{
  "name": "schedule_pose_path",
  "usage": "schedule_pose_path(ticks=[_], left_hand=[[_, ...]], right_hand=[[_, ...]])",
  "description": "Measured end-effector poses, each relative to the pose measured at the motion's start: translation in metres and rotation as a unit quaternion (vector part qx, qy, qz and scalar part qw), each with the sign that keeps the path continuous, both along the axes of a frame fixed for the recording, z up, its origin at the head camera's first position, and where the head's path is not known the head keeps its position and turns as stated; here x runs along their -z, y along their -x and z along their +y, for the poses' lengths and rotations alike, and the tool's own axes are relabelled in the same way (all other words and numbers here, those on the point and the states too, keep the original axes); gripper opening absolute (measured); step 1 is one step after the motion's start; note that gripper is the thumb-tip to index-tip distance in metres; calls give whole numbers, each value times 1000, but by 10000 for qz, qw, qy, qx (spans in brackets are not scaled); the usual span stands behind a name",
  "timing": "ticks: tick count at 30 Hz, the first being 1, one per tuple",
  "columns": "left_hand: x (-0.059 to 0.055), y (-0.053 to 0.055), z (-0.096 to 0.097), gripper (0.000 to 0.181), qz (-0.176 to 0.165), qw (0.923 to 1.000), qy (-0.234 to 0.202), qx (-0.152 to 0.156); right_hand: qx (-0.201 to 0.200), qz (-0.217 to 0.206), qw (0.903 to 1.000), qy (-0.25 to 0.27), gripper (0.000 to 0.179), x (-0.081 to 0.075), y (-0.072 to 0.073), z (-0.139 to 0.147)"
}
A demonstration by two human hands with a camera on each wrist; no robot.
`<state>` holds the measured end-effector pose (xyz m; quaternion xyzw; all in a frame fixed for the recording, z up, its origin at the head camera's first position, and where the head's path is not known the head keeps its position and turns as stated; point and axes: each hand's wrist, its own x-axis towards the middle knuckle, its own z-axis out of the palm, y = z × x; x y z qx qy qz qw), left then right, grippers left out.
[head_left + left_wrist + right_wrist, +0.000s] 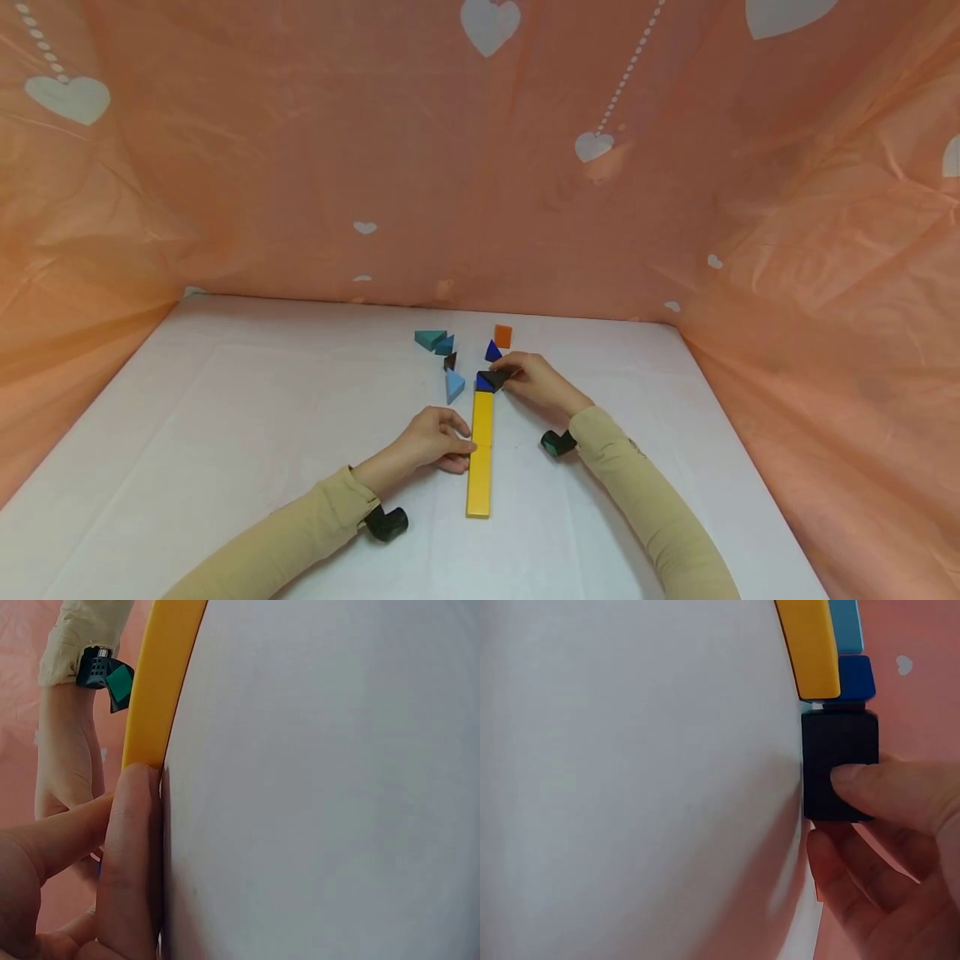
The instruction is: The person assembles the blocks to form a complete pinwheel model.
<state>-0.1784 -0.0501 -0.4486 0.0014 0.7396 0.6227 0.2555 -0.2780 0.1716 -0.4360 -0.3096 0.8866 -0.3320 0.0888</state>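
Observation:
Two long yellow blocks [480, 487] lie end to end in a line on the table. A dark blue triangular block [482, 382] sits at their far end. My right hand [542, 382] pinches a black triangular block [829, 746] between thumb and fingers, close beside that blue one. Whether those two blocks touch, I cannot tell. Beside the seam of the yellow blocks, my left hand [435, 440] rests with loosely bent fingers against their left side. In the left wrist view, a fingertip [139, 784] touches the side of a yellow block.
Left of the line's far end lie a light blue triangle [454, 386], a dark brown triangle [450, 362], a teal block [430, 338] and a blue-teal block [445, 345]. Farther back are another blue triangle [492, 351] and an orange block [503, 336]. Orange cloth [420, 167] surrounds the white table [225, 417].

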Motion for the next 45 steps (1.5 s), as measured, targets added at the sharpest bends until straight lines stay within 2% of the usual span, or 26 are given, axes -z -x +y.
schedule_pose_path(ticks=[11,45], left_hand=[[2,-1,1,23,32,10000,30,37],[3,1,0,21,61,10000,39,14]], right_hand=[[-61,134,9999,10,29,2,0,-1],[44,-73,9999,-121,28,2,-1,0]])
